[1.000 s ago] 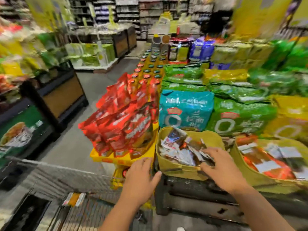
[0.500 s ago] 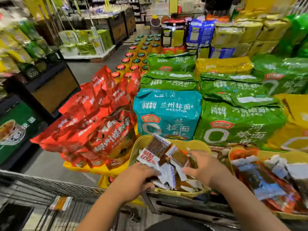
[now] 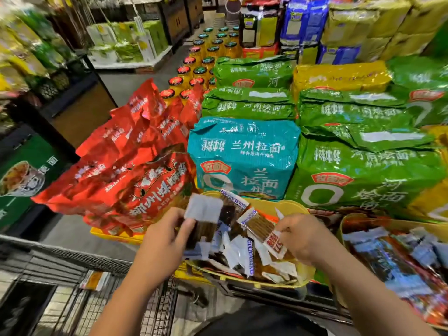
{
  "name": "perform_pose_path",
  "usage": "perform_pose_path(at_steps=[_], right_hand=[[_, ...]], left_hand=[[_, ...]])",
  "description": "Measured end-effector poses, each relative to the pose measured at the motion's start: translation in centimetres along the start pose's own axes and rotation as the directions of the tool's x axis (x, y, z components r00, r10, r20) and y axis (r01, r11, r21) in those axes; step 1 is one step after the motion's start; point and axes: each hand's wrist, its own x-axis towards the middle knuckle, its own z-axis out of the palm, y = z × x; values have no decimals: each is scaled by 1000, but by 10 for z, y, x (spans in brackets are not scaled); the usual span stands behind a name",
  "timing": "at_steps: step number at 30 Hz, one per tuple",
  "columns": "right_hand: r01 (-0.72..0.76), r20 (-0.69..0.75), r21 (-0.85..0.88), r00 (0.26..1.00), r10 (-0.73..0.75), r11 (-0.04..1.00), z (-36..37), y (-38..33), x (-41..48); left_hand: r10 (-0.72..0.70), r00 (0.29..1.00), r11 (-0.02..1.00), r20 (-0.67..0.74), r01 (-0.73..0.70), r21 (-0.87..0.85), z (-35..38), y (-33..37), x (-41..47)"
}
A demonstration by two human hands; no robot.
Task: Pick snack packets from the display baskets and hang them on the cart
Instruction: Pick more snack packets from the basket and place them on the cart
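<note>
Snack packets [image 3: 238, 253] lie heaped in a yellow basket [image 3: 294, 206], just right of the wire cart [image 3: 72, 294]. The left hand [image 3: 162, 246] grips a dark packet [image 3: 203, 226] above the heap. The right hand [image 3: 303, 238] pinches a brown packet [image 3: 263, 226] by its end.

Both forearms run bare from the frame's lower edge up to the left hand [image 3: 160, 248] and right hand [image 3: 305, 238]. Between them, low down, shows a plain black cloth garment [image 3: 261, 320].
</note>
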Motion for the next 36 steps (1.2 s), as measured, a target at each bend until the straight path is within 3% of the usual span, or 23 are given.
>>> perform_pose_path(at_steps=[2,4,5,7,9,12,14,16,18,21,23,24,26,30,36], right_hand=[[54,-103,185,994,-35,981,-10,7,-8],[116,-186,493,982,-25,862,-18,9,-20],[148,-188,663,982,-27,733,-21,7,-26],[170,-150,873,985,-79,458,-21,2,-31],[158,-136,930,987,-90,333,-15,-7,-29],[175,-159,892,985,-72,418,8,-32,-22],[162,-149,876,987,-65,454,28,-50,-20],[117,-54,892,987,-153,437,40,-59,-21],[100,6,842,981,-195,530,35,-51,-20],[135,-141,483,987,-76,865,13,-14,-2],[67,-56,63,996,-64,996,4,1,10],[53,26,-120,998,-50,991,4,4,16],[51,127,-261,992,-18,964,6,3,26],[43,180,-245,984,2,969,12,-6,40],[133,283,-330,958,-36,935,8,-3,44]], left_hand=[[-217,976,935,-7,205,-290,5,3,3],[-395,902,664,175,412,-624,18,8,3],[-419,874,543,245,458,-704,25,8,1],[-402,869,455,288,463,-761,37,9,-4],[-353,879,373,321,447,-813,43,16,-8],[-302,883,258,360,439,-860,50,28,-12],[-305,889,315,342,433,-845,56,30,-15],[-297,910,412,291,397,-820,60,28,-16],[-304,917,460,257,377,-804,61,23,-17],[-364,898,390,249,389,-835,54,16,-15],[-375,891,332,257,388,-860,45,7,-14],[-371,895,322,249,376,-869,41,4,-13],[-386,894,305,227,356,-883,35,6,-13],[-411,885,224,217,329,-917,27,12,-12],[-483,851,241,206,355,-903,21,17,-14]])
